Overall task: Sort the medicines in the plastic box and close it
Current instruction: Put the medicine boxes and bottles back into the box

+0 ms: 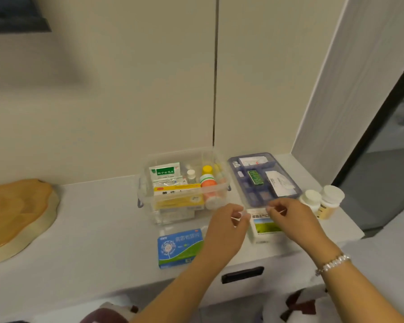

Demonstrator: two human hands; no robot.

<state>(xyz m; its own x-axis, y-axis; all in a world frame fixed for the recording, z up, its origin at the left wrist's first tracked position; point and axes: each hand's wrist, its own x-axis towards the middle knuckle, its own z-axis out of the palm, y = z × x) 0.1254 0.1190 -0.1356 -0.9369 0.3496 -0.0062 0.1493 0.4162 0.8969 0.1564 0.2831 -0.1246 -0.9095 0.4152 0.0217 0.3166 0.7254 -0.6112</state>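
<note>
A clear plastic box (pixel 147 201) stands open at the back of the white counter. It holds a green-and-white packet (pixel 165 172), a yellow carton (pixel 177 194), an orange bottle (pixel 209 185) and a yellow-capped bottle (pixel 207 169). A blue compartment tray (pixel 245 183) lies to the right of it. A blue medicine box (pixel 179 247) lies in front of it. My left hand (pixel 224 229) and my right hand (pixel 294 220) hover with loosely curled fingers on either side of a white-and-green box (pixel 264 226), holding nothing.
Two white-capped bottles (pixel 310 200) (pixel 331 201) stand at the counter's right end, near a doorway. A wooden slab (pixel 16 217) lies at the far left. A drawer handle (pixel 242 275) sits below the counter's front edge. A wall rises right behind the box.
</note>
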